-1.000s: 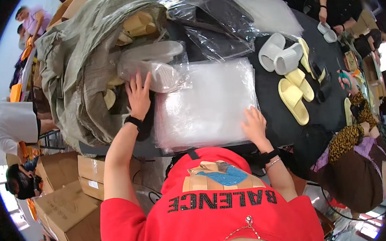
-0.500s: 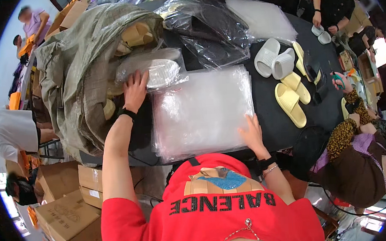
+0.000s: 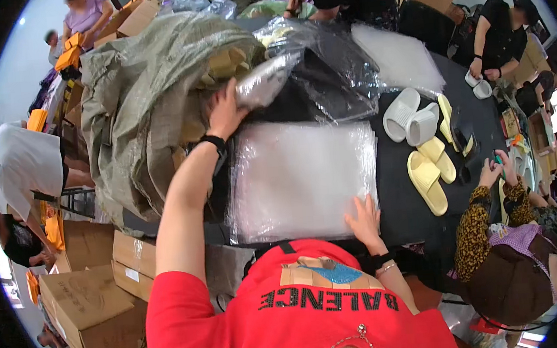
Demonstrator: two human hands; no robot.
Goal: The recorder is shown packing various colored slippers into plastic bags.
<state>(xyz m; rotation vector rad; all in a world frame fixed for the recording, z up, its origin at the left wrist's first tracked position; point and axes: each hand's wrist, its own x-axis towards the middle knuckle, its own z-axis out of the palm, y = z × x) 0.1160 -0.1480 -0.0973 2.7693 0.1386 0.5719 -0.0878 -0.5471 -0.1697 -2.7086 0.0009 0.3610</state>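
Observation:
My left hand (image 3: 226,113) grips the near-left end of a clear-bagged pair of pale slippers (image 3: 266,82), which is tilted and blurred by motion. Part of the fingers is hidden behind the package. Just left of it gapes the mouth of a big grey-green woven sack (image 3: 136,107), with yellowish slippers (image 3: 225,65) inside. My right hand (image 3: 365,223) lies with fingers spread on the lower right edge of a stack of clear plastic bags (image 3: 302,179), in front of me on the black table.
Right of the stack lie white slippers (image 3: 401,113) and yellow slippers (image 3: 427,185). Behind are black slippers in clear wrap (image 3: 324,85) and another bag stack (image 3: 400,56). A co-worker in a brown apron (image 3: 506,280) sits at right. Cardboard boxes (image 3: 89,306) stand at left.
My left hand has moved the bagged slippers up and to the right within the view, tilting them off their flat rest. My right hand stays by the bag stack's edge. The view has shifted.

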